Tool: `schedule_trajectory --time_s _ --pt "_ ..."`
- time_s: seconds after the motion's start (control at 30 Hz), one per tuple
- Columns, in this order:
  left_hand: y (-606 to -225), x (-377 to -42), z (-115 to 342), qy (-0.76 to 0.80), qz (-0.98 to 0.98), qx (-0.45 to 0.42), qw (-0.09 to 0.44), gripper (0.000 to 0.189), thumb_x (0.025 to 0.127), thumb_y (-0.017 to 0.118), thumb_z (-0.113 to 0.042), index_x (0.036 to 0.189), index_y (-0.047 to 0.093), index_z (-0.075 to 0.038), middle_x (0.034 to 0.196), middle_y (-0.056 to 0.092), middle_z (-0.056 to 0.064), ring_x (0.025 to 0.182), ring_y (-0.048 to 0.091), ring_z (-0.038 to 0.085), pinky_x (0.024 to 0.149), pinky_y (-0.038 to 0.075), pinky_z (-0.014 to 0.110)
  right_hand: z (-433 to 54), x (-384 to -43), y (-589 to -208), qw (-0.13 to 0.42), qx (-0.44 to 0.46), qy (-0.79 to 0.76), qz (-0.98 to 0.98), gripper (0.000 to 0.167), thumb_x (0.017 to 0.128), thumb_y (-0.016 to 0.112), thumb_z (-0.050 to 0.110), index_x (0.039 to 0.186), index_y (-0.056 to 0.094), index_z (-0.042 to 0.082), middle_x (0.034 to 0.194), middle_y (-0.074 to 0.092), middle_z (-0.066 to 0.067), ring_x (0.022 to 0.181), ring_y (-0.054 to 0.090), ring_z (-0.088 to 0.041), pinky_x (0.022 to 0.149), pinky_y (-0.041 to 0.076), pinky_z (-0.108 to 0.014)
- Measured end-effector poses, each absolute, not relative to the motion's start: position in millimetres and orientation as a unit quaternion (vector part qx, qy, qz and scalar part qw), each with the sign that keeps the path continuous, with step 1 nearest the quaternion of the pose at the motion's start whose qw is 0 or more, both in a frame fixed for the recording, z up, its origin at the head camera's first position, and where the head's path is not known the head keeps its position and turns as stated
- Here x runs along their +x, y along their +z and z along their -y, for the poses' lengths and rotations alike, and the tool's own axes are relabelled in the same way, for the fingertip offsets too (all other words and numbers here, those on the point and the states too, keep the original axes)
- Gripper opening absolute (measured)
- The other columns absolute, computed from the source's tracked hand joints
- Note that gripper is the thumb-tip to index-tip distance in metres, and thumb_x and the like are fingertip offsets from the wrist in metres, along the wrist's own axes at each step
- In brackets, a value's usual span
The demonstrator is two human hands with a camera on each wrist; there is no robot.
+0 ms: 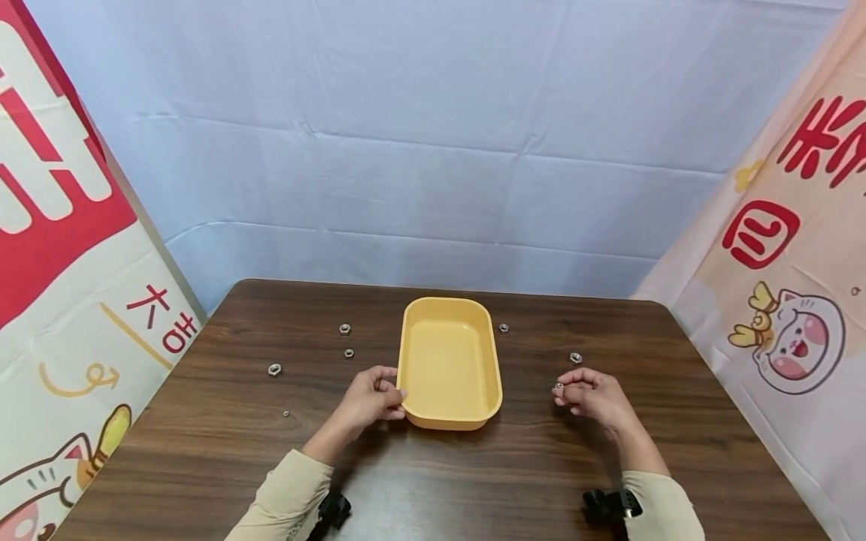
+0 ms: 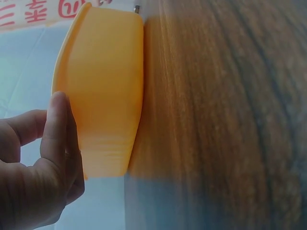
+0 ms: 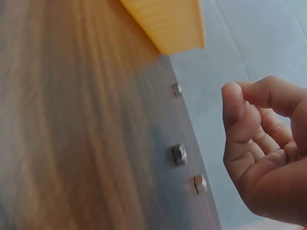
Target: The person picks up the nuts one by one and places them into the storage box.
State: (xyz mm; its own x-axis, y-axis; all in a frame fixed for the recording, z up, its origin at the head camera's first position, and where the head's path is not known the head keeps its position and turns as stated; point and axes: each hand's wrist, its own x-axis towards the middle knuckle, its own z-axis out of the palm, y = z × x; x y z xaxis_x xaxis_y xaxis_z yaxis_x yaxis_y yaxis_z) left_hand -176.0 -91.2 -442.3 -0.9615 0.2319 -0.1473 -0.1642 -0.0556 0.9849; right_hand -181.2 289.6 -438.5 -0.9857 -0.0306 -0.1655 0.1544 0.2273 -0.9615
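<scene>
My left hand (image 1: 370, 397) grips the near left rim of a yellow rectangular tray (image 1: 449, 421), thumb over the edge. The left wrist view shows these fingers (image 2: 56, 129) against the outside of the tray (image 2: 108, 86). To the right, my right hand (image 1: 598, 400) hovers over the table, thumb and forefinger pinched together. A small metal nut (image 1: 558, 386) shows at these fingertips in the head view. From the right wrist, the pinching fingers (image 3: 235, 108) hide whatever lies between them. Just beyond this hand sits a larger hex nut (image 1: 576, 358).
On the brown wooden table (image 1: 419, 488), several nuts of different sizes lie left of the tray, among them a large nut (image 1: 274, 370) and a tiny nut (image 1: 286, 413). Another nut (image 1: 504, 328) lies beside the tray's far right. Cloth (image 1: 419, 165) hangs behind the table.
</scene>
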Motion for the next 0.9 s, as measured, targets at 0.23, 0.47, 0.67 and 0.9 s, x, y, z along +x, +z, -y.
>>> schedule_trajectory --time_s 0.23,0.47,0.67,0.9 --pt "-441.4 -175.8 90.8 0.726 -0.674 0.024 0.138 0.045 0.082 0.058 0.01 0.122 0.038 0.015 0.079 0.051 0.014 0.059 0.06 0.019 0.056 0.054 0.028 -271.9 -187.6 -433.3 0.059 0.025 -0.633 -0.772 0.018 0.082 0.062 0.0 0.097 0.055 -0.008 0.08 0.068 -0.004 0.067 0.063 -0.013 0.052 0.045 -0.024" --pt "-439.0 -174.2 92.3 0.723 -0.673 0.034 0.151 0.044 0.083 0.055 0.012 0.122 0.037 0.017 0.078 0.051 0.015 0.06 0.06 0.02 0.057 0.054 0.03 -253.1 -193.8 -433.2 0.063 0.01 -0.647 -0.76 0.014 0.079 0.064 -0.002 0.091 0.057 -0.004 0.077 0.068 -0.005 0.064 0.062 -0.014 0.049 0.043 -0.023" --pt "-444.0 -171.9 92.3 0.721 -0.676 0.032 0.15 0.046 0.084 0.056 0.01 0.124 0.036 0.016 0.078 0.052 0.014 0.06 0.06 0.018 0.057 0.054 0.028 -242.1 -199.0 -428.7 0.07 -0.006 -0.635 -0.769 0.019 0.08 0.067 0.002 0.094 0.057 -0.006 0.081 0.067 -0.012 0.064 0.062 -0.016 0.049 0.042 -0.025" --pt "-442.3 -174.3 90.1 0.725 -0.675 0.03 0.136 0.044 0.084 0.056 0.009 0.123 0.038 0.014 0.078 0.053 0.014 0.059 0.06 0.018 0.056 0.054 0.028 -228.8 -210.2 -413.3 0.083 -0.03 -0.623 -0.777 0.021 0.08 0.067 0.004 0.095 0.056 -0.005 0.078 0.065 -0.013 0.064 0.06 -0.018 0.051 0.042 -0.025"
